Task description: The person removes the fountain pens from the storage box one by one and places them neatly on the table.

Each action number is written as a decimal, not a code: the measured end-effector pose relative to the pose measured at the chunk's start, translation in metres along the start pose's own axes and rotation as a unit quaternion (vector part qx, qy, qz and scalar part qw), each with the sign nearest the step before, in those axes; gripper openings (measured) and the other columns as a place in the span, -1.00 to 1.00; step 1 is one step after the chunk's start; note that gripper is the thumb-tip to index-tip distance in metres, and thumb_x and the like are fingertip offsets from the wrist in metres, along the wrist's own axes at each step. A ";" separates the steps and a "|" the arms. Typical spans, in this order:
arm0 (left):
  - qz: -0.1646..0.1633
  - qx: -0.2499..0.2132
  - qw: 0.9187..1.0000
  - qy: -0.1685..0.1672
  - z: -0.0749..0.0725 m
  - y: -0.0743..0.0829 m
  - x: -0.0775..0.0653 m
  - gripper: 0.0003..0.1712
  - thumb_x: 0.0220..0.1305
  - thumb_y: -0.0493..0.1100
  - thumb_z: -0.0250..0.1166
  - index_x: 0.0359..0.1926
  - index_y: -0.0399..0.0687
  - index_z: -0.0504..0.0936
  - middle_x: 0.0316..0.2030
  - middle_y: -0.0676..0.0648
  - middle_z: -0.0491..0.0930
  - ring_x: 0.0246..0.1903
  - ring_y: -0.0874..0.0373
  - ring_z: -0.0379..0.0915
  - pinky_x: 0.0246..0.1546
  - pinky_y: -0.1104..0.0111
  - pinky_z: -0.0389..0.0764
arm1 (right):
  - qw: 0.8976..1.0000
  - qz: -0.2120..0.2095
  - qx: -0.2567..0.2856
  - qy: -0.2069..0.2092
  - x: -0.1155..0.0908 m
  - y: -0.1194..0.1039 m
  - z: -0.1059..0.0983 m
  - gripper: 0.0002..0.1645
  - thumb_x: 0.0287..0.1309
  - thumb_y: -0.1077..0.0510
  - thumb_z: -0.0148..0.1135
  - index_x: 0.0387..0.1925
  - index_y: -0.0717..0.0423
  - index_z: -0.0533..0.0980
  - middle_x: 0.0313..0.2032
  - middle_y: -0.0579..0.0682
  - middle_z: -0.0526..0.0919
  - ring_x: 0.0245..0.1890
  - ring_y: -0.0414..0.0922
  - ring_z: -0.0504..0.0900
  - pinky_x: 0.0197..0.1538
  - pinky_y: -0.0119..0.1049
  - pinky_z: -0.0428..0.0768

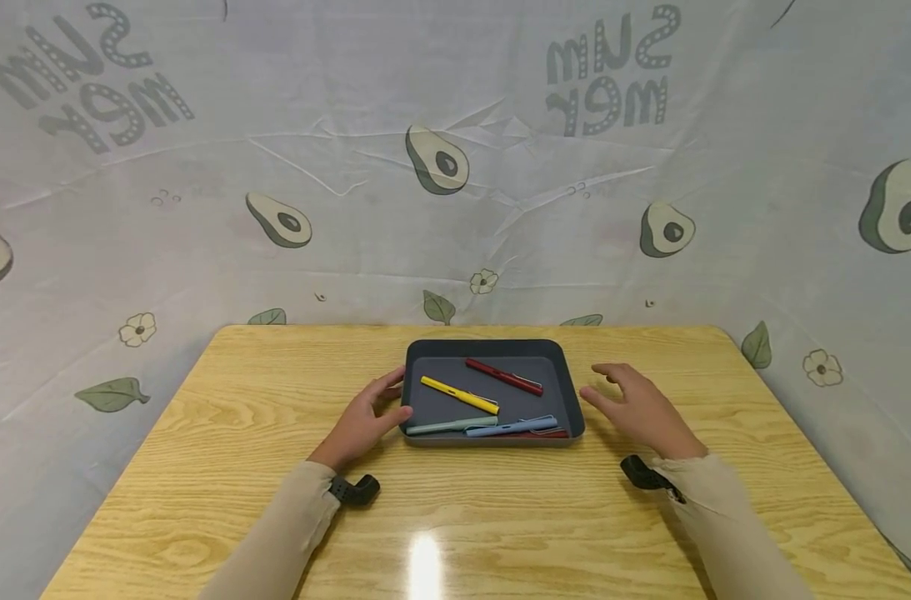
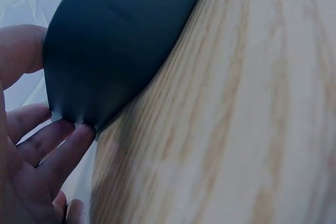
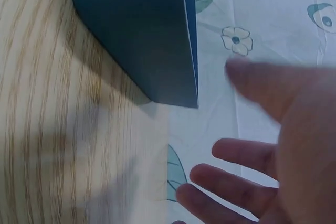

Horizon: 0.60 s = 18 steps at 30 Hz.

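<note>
A dark grey rectangular tray (image 1: 485, 347) lies on the wooden table with several clipped pens inside. A dark red pen (image 1: 500, 375) rests toward its back and a yellow pen (image 1: 459, 395) left of the middle. Along the front wall lie a pale green pen (image 1: 447, 427) and a light blue pen (image 1: 509, 427), which partly hides a red pen (image 1: 562, 434). My left hand (image 1: 359, 427) grips the tray's left side, thumb over the rim and fingertips against the outer wall. Apart from the right side, my right hand (image 1: 643, 414) holds nothing, its fingers spread.
The wooden table (image 1: 515, 517) ends at a back edge just behind the tray. A pale cloth (image 1: 335, 217) printed with avocados, leaves and flowers hangs behind and beside it. Each wrist wears a black strap with a small camera (image 1: 357, 490).
</note>
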<state>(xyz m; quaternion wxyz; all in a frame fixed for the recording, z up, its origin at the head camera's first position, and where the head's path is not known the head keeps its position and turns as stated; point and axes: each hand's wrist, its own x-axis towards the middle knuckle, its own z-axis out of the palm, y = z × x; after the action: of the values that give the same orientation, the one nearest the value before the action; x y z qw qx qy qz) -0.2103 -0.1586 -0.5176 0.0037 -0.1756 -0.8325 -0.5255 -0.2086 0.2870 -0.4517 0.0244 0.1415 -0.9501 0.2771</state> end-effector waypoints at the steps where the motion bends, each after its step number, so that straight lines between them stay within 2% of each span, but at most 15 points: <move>1: -0.002 0.000 1.000 -0.001 0.000 0.000 0.000 -0.15 0.44 -0.01 0.37 0.62 0.06 0.20 0.53 -0.08 0.26 0.41 -0.10 0.36 0.43 -0.19 0.25 | 1.000 0.000 -0.001 0.005 0.000 -0.001 0.000 -0.20 0.53 -0.20 0.11 0.48 0.30 0.31 0.39 0.37 0.38 0.38 0.37 0.35 0.30 0.37 0.39; 5: -0.008 -0.003 1.000 -0.004 0.001 0.003 0.001 -0.16 0.44 -0.02 0.37 0.61 0.07 0.21 0.53 -0.07 0.27 0.42 -0.09 0.36 0.43 -0.16 0.27 | 1.000 -0.010 -0.007 0.026 0.000 -0.004 0.000 -0.33 0.55 -0.04 0.15 0.43 0.33 0.37 0.33 0.37 0.44 0.29 0.33 0.44 0.24 0.32 0.47; 8: -0.006 -0.006 1.000 -0.005 0.001 0.003 0.002 -0.16 0.44 -0.04 0.37 0.61 0.05 0.21 0.53 -0.07 0.26 0.42 -0.10 0.35 0.43 -0.14 0.30 | 0.999 -0.021 -0.008 0.031 0.002 -0.008 -0.002 -0.37 0.52 0.00 0.19 0.41 0.31 0.39 0.31 0.35 0.48 0.26 0.30 0.48 0.23 0.28 0.49; 18: -0.013 -0.007 1.000 -0.003 0.000 0.001 0.001 -0.15 0.45 -0.01 0.36 0.62 0.09 0.19 0.54 -0.06 0.24 0.43 -0.10 0.34 0.43 -0.15 0.29 | 0.999 -0.040 -0.034 0.015 0.013 -0.027 -0.009 -0.39 0.47 0.03 0.26 0.38 0.27 0.45 0.27 0.29 0.54 0.21 0.26 0.55 0.19 0.23 0.56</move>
<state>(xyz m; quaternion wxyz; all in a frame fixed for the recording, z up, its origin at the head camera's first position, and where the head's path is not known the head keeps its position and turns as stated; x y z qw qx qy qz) -0.2109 -0.1577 -0.5168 -0.0069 -0.1662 -0.8310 -0.5308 -0.2132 0.2666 -0.4282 0.0548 0.1737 -0.9522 0.2453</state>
